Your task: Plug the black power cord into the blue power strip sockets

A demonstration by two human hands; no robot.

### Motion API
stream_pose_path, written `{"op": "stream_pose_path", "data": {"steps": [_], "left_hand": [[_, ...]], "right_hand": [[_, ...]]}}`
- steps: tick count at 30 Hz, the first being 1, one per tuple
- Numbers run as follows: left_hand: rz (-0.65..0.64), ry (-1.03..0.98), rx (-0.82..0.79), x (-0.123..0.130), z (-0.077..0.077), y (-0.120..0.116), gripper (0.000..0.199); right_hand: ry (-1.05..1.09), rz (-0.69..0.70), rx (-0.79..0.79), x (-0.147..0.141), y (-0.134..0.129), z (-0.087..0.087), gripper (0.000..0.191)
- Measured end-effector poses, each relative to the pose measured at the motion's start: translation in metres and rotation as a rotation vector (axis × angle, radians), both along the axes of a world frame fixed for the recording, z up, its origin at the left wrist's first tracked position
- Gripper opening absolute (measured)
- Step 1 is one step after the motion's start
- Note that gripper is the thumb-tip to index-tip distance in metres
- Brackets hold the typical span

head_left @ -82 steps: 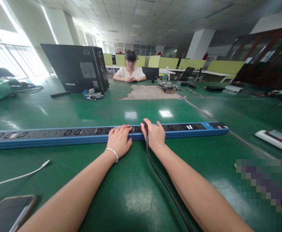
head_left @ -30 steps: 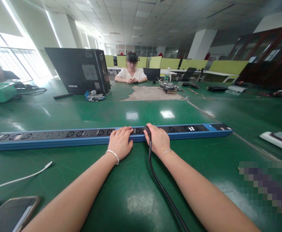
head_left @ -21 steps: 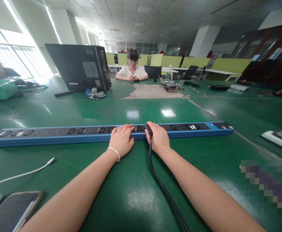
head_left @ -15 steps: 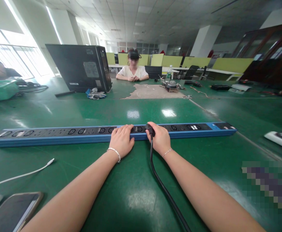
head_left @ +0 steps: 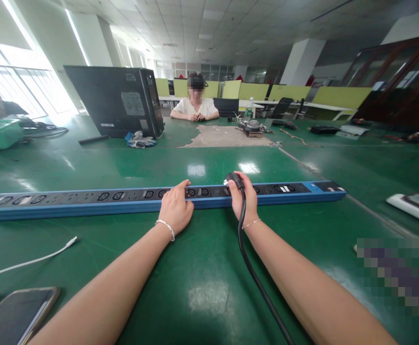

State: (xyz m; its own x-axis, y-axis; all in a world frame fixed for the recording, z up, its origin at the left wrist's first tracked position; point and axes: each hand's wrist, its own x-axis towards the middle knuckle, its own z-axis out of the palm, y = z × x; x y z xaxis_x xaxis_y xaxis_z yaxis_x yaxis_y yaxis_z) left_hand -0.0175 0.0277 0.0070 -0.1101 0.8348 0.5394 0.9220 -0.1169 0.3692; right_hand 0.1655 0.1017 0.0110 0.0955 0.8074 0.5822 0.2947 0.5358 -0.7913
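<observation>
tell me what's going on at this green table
Someone's bare left hand rests on a long blue power strip with black sockets. Their right hand holds a black plug with metal prongs on a thick black cable. The plug is out of the sockets, tilted just above the strip with its prongs showing. Across the green table, a person in a white top sits with hands together.
</observation>
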Motion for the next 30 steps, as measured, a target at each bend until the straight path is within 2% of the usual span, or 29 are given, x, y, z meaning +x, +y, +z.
{"op": "stream_pose_path", "data": {"steps": [4,7,9,11,14,17,20,23,28,30], "left_hand": [[-0.003,-0.039,0.063,-0.003,-0.002,0.002,0.052],[-0.015,-0.019,0.096,-0.003,-0.002,0.0,0.046],[-0.077,0.022,0.116,-0.001,0.0,-0.002,0.046],[-0.194,0.064,0.128,0.0,0.002,-0.003,0.048],[-0.341,0.1,0.129,0.0,0.001,-0.004,0.051],[-0.364,0.13,0.162,-0.001,-0.001,-0.003,0.05],[-0.32,0.144,0.209,-0.002,0.0,-0.005,0.045],[-0.185,0.069,0.246,-0.006,0.006,-0.008,0.038],[0.087,-0.173,0.27,-0.03,0.009,-0.005,0.035],[0.157,-0.23,0.242,-0.04,0.009,-0.003,0.036]], "right_hand": [[-0.001,0.029,-0.029,0.0,-0.003,-0.002,0.038],[-0.213,0.118,0.031,-0.007,-0.012,-0.002,0.033],[-0.382,0.185,0.1,-0.014,-0.02,-0.002,0.027],[-0.479,0.226,0.158,-0.022,-0.027,-0.002,0.024],[-0.502,0.244,0.206,-0.028,-0.032,-0.001,0.021],[-0.485,0.271,0.223,-0.029,-0.033,-0.001,0.019],[-0.462,0.335,0.231,-0.029,-0.033,0.001,0.022],[-0.466,0.388,0.237,-0.027,-0.032,0.0,0.028],[-0.504,0.271,0.186,-0.02,-0.022,-0.006,0.027],[-0.509,0.246,0.172,-0.017,-0.019,-0.007,0.027]]}}
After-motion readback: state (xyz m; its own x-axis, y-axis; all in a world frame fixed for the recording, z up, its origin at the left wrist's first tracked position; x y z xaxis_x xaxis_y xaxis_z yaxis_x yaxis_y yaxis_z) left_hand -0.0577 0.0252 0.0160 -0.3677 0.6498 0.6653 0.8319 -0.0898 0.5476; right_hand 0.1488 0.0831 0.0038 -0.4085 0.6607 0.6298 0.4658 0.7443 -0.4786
